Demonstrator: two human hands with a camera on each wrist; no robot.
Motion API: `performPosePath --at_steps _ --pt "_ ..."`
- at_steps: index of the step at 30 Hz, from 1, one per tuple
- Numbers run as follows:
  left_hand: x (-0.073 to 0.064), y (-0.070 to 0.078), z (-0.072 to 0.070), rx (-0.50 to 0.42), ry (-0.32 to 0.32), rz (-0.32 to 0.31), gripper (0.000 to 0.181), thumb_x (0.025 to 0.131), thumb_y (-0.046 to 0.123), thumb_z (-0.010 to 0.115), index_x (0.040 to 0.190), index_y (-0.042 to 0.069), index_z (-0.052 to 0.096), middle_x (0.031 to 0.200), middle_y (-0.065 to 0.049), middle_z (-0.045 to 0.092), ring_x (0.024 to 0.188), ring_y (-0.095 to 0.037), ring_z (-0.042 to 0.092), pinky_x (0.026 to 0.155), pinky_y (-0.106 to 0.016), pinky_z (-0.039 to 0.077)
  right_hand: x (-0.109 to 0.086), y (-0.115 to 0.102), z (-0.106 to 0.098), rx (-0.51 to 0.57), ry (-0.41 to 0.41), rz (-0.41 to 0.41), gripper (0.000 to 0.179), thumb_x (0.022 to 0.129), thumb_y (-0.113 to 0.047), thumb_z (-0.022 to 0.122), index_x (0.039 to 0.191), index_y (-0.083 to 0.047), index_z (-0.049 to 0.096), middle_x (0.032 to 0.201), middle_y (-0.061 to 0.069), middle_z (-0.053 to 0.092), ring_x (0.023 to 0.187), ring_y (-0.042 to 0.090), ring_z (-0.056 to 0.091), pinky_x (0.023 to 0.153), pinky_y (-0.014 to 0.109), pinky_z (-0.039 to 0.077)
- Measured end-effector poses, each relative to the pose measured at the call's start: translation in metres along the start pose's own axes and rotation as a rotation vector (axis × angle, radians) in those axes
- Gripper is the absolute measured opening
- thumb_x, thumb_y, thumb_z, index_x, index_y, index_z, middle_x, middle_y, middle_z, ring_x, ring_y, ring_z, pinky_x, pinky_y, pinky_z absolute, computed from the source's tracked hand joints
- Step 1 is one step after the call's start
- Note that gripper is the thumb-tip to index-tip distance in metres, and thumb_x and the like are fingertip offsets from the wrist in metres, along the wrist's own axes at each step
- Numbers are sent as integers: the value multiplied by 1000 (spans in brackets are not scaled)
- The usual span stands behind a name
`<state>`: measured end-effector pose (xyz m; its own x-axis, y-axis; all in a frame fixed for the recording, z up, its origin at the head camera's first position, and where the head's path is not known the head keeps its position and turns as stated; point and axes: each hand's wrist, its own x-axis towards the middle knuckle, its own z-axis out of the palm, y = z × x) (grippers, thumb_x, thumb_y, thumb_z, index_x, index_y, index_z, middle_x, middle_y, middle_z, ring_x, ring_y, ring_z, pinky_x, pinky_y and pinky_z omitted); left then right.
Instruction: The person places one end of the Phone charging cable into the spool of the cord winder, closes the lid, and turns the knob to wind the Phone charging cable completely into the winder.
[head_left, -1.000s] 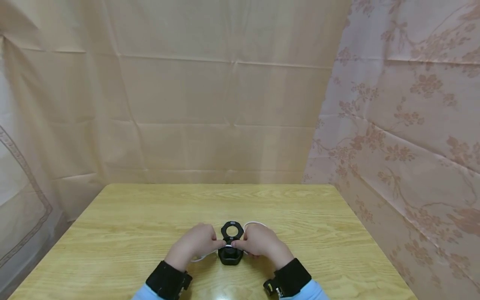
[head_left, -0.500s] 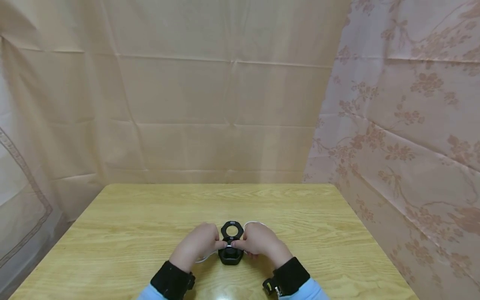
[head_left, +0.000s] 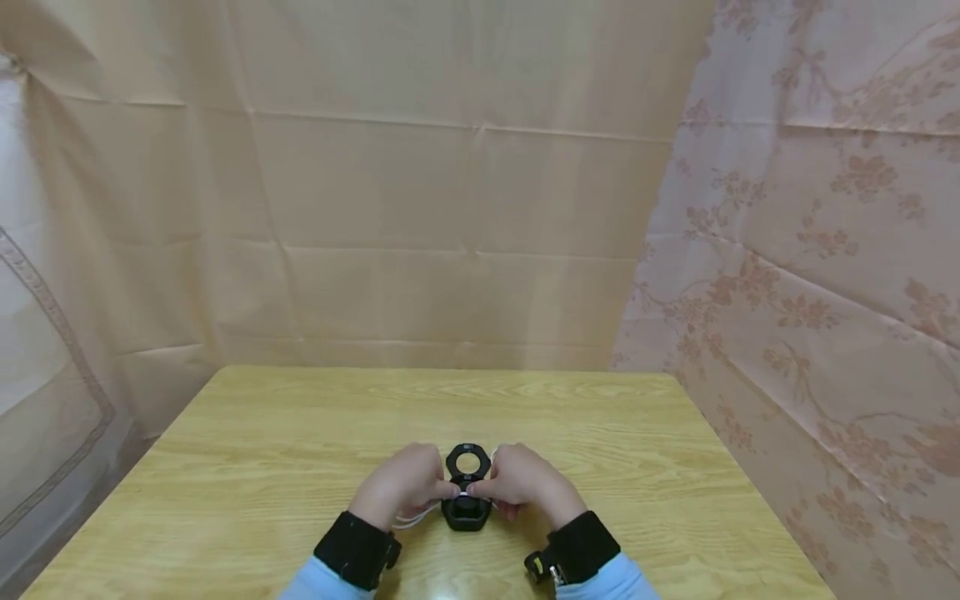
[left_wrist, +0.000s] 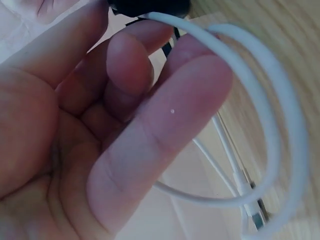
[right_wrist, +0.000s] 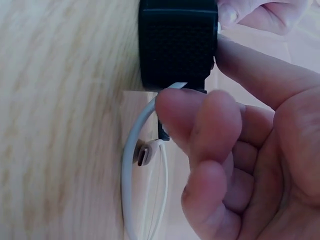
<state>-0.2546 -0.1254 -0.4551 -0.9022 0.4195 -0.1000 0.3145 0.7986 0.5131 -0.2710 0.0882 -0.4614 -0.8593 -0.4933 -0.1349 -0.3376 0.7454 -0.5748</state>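
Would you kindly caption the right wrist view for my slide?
Right hand at a black case, a white cable and plug close by.

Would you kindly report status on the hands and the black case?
Left hand and right hand on black case. Ring-shaped lid open. White cable looped beside both hands, might snag.

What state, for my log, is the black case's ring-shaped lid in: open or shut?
Open: in the head view, the ring-shaped lid sits beyond the body of the black case, not covering it.
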Motion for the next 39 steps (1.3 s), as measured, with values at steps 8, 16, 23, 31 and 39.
performPosePath --at_steps 8,16,23,31,39 --pt "0 0 1 -28 -28 -60 48 89 27 80 51 6 60 40 7 43 35 -7 38 39 -22 28 -1 0 2 41 1 21 48 89 -36 78 52 -9 66 43 1 57 36 13 56 41 28 49" --pt "2 -2 -2 15 7 2 50 87 27 81 47 12 55 40 11 40 38 -5 35 43 -23 26 2 0 1 35 28 28 48 88 -38 79 52 -9 66 42 -1 56 38 15 59 43 30 50" --pt "0 -5 -4 -56 -50 -6 42 90 25 77 54 7 65 46 3 56 41 -8 45 43 -23 32 0 2 3 113 39 49 48 86 -39 82 52 -9 63 42 -2 55 35 11 55 40 26 46" --pt "1 -6 -5 -119 -50 -22 42 89 26 73 54 3 65 49 -2 60 39 -7 44 41 -22 33 -1 2 3 175 0 42 53 89 -44 77 53 -8 61 44 4 59 37 16 60 39 31 50" --pt "2 -3 -4 -109 -50 -20 39 87 25 77 55 6 67 50 -4 63 40 -8 47 41 -22 33 0 4 5 194 9 47 51 85 -42 80 55 -5 63 45 5 60 37 16 60 39 31 51"
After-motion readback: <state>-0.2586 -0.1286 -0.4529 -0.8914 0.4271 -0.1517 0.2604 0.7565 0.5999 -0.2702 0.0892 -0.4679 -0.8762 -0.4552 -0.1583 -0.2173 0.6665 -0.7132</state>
